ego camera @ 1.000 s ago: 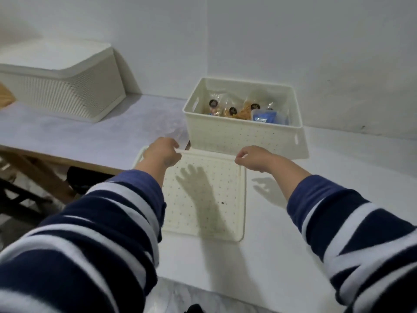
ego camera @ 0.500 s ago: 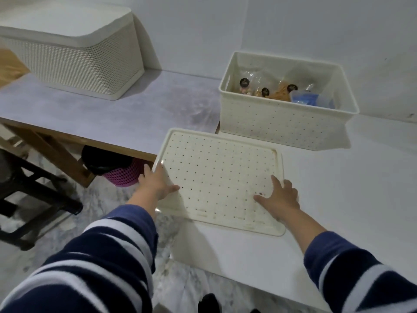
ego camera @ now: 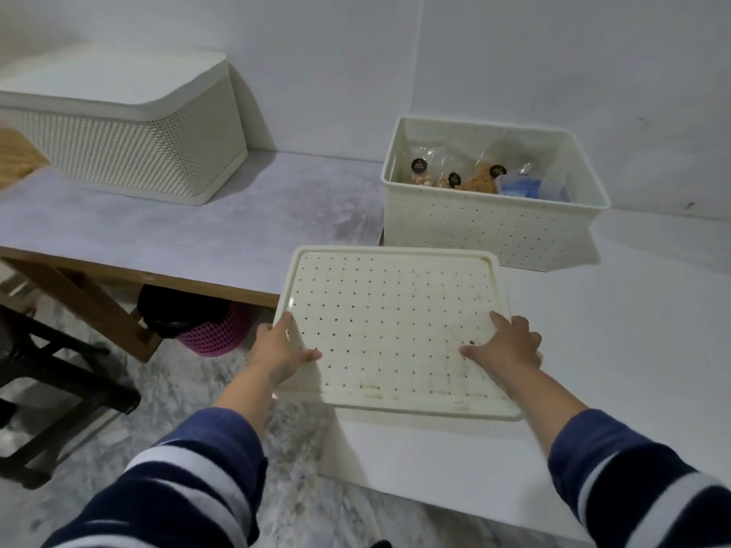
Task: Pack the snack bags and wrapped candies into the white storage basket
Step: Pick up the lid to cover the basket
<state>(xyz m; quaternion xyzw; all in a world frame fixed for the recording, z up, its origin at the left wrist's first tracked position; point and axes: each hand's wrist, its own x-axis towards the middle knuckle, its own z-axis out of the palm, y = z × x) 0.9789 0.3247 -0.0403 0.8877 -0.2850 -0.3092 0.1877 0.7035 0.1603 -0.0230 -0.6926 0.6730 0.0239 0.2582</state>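
A: Where do things stand?

B: The white storage basket (ego camera: 490, 227) sits open on the table (ego camera: 633, 330), just beyond the perforated lid (ego camera: 391, 330). Snack bags (ego camera: 455, 174) lie inside it. Both hands hold the lid: the left hand (ego camera: 279, 350) clasps its left edge, thumb on top; the right hand (ego camera: 508, 346) presses flat with fingers (ego camera: 500, 322) spread.

A: What could go wrong?

B: The lid's near-left corner overhangs the table edge. If the left hand lets go, I'd expect it to tip toward the floor.

A: And the orientation?

B: The lid lies flat, underside up I think, its long axis running left-right, parallel to the basket's.
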